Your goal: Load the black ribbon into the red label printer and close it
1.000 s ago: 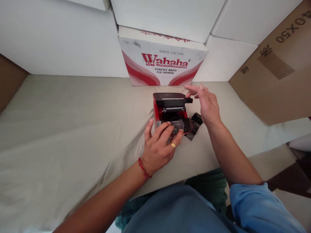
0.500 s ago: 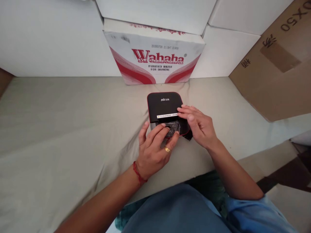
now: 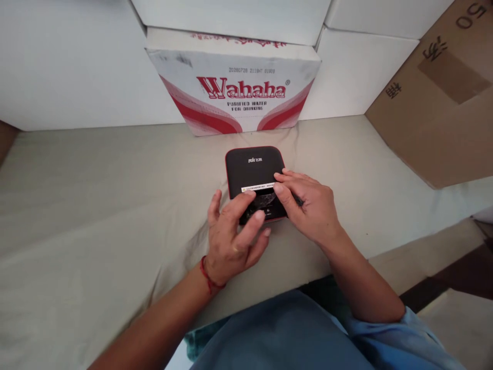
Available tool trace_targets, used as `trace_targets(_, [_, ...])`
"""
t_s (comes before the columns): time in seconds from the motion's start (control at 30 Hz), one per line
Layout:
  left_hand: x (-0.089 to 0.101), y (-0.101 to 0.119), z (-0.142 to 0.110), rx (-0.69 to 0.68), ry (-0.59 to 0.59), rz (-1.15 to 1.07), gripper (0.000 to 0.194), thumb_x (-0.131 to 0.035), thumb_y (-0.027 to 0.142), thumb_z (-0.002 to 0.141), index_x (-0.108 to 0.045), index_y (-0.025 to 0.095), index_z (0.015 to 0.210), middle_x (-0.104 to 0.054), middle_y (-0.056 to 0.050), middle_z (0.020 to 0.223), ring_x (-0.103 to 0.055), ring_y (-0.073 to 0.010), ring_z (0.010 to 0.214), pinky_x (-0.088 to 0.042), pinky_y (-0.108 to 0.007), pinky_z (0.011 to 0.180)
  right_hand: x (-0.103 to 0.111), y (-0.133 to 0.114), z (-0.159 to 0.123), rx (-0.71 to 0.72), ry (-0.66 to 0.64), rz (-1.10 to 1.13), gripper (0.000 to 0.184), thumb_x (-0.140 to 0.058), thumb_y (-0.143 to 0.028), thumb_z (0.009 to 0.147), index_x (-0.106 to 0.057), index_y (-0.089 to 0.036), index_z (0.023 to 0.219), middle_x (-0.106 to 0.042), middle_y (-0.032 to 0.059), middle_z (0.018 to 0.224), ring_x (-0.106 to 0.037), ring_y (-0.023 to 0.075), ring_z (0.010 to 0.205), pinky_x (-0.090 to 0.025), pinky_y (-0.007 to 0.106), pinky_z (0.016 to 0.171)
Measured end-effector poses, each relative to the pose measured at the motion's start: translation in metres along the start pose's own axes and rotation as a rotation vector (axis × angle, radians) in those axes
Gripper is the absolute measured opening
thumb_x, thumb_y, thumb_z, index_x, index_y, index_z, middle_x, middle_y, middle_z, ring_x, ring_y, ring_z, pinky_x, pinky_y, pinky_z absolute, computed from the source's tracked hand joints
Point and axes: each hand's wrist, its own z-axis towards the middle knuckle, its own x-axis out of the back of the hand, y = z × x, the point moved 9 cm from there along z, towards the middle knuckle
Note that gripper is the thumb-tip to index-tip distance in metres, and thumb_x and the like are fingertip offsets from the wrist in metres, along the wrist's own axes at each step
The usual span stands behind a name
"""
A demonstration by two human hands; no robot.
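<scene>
A small black thermal printer (image 3: pixel 254 167) with a red rim sits on the cloth in front of me, its lid lowered. Across the lid's front edge runs a white label strip (image 3: pixel 254 188), and below it a dark patch of clear film (image 3: pixel 262 201) shows on the front panel. My left hand (image 3: pixel 236 234) has its fingers spread, the index fingertip at the left end of the strip and the others over the front edge. Stretched fingers of my right hand (image 3: pixel 308 203) lie on the lid's right side, the thumb tip by the strip's right end.
A white and red water carton (image 3: pixel 234 97) stands behind the printer, against stacked white boxes (image 3: pixel 73 67). At the right leans a large brown cardboard box (image 3: pixel 442 113). Beige cloth (image 3: pixel 96 205) with creases covers the table.
The printer's raised lid has come down. My right hand has moved from the lid's back right corner onto its right front. My left hand's fingers have lifted from the film and spread.
</scene>
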Motion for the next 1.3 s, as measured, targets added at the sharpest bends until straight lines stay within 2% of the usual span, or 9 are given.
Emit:
trace_targets(0.13, [0.003, -0.022, 0.002, 0.137, -0.023, -0.044, 0.076, -0.058, 0.028, 0.108, -0.025, 0.026, 0.177, -0.071, -0.017, 0.155, -0.069, -0.0300, 0.145, -0.023, -0.064, 0.140, 0.001, 0.000, 0.005, -0.052, -0.018, 0.054, 0.040, -0.057, -0.047, 0.112, -0.086, -0.030, 0.091, -0.089, 0.0043, 0.118, -0.081, 0.0292, 0.129, -0.063, 0.048, 0.112])
trace_targets(0.23, [0.003, -0.031, 0.002, 0.179, -0.065, -0.052, 0.068, -0.052, 0.026, 0.111, -0.029, 0.025, 0.176, -0.077, -0.014, 0.148, -0.070, -0.0278, 0.145, -0.028, -0.057, 0.138, 0.003, 0.003, 0.010, -0.116, -0.012, 0.060, 0.055, -0.053, -0.053, 0.114, -0.080, -0.030, 0.073, -0.090, 0.0041, 0.099, -0.083, 0.0303, 0.123, -0.066, 0.042, 0.093])
trace_targets(0.47, [0.009, -0.036, 0.012, 0.210, -0.052, -0.061, 0.060, -0.047, 0.022, 0.113, -0.038, 0.023, 0.172, -0.084, -0.010, 0.133, -0.077, -0.0242, 0.132, -0.035, -0.051, 0.132, 0.004, 0.006, 0.018, -0.207, 0.000, -0.052, 0.069, -0.050, -0.064, 0.114, -0.071, -0.023, 0.062, -0.081, 0.0047, 0.070, -0.084, 0.0250, 0.083, -0.048, 0.033, 0.064])
trace_targets(0.6, [0.005, -0.040, 0.010, 0.222, -0.050, -0.086, 0.057, -0.047, 0.025, 0.113, -0.041, 0.024, 0.170, -0.084, -0.010, 0.130, -0.076, -0.0245, 0.130, -0.041, -0.052, 0.129, 0.003, -0.003, 0.016, -0.159, -0.016, -0.066, 0.061, -0.045, -0.059, 0.116, -0.082, -0.025, 0.083, -0.086, 0.0044, 0.087, -0.081, 0.0221, 0.083, -0.057, 0.036, 0.080])
trace_targets(0.7, [-0.001, -0.041, 0.002, 0.191, -0.043, -0.139, 0.061, -0.050, 0.031, 0.112, -0.036, 0.027, 0.171, -0.079, -0.012, 0.140, -0.070, -0.0273, 0.140, -0.044, -0.054, 0.129, 0.000, -0.014, 0.010, -0.035, -0.060, -0.021, 0.047, -0.047, -0.054, 0.117, -0.086, -0.029, 0.116, -0.088, 0.0055, 0.122, -0.080, 0.0278, 0.118, -0.055, 0.049, 0.114])
trace_targets(0.8, [0.000, -0.039, -0.005, 0.146, 0.007, -0.202, 0.057, -0.049, 0.033, 0.112, -0.041, 0.029, 0.168, -0.074, -0.014, 0.146, -0.064, -0.0296, 0.146, -0.047, -0.057, 0.128, -0.004, -0.012, -0.004, 0.025, -0.129, 0.074, 0.041, -0.051, -0.049, 0.116, -0.088, -0.032, 0.115, -0.084, 0.0040, 0.135, -0.067, 0.0312, 0.147, -0.045, 0.058, 0.129])
trace_targets(1.0, [0.020, -0.027, -0.008, 0.062, 0.157, 0.039, 0.026, -0.063, 0.025, 0.100, -0.071, 0.030, 0.124, -0.072, -0.009, 0.121, -0.068, -0.0310, 0.131, -0.051, -0.061, 0.121, 0.000, 0.009, -0.033, 0.040, -0.098, 0.217, 0.031, -0.059, -0.043, 0.113, -0.089, -0.037, 0.113, -0.082, 0.0029, 0.142, -0.060, 0.0309, 0.156, -0.045, 0.065, 0.131])
trace_targets(1.2, [0.027, -0.027, -0.005, 0.063, 0.191, 0.114, 0.023, -0.065, 0.026, 0.100, -0.075, 0.027, 0.120, -0.073, -0.007, 0.102, -0.070, -0.0287, 0.115, -0.050, -0.060, 0.119, -0.001, 0.011, -0.044, 0.089, -0.062, 0.220, 0.029, -0.062, -0.039, 0.112, -0.087, -0.039, 0.126, -0.081, 0.0038, 0.143, -0.060, 0.0311, 0.156, -0.050, 0.062, 0.128])
trace_targets(1.3, [0.028, -0.026, 0.000, 0.068, 0.186, 0.138, 0.021, -0.061, 0.021, 0.103, -0.078, 0.026, 0.113, -0.074, -0.005, 0.092, -0.068, -0.0261, 0.103, -0.053, -0.052, 0.105, -0.001, 0.008, -0.043, 0.118, -0.048, 0.200, 0.029, -0.062, -0.036, 0.112, -0.087, -0.039, 0.126, -0.082, 0.0037, 0.141, -0.062, 0.0308, 0.153, -0.052, 0.061, 0.126])
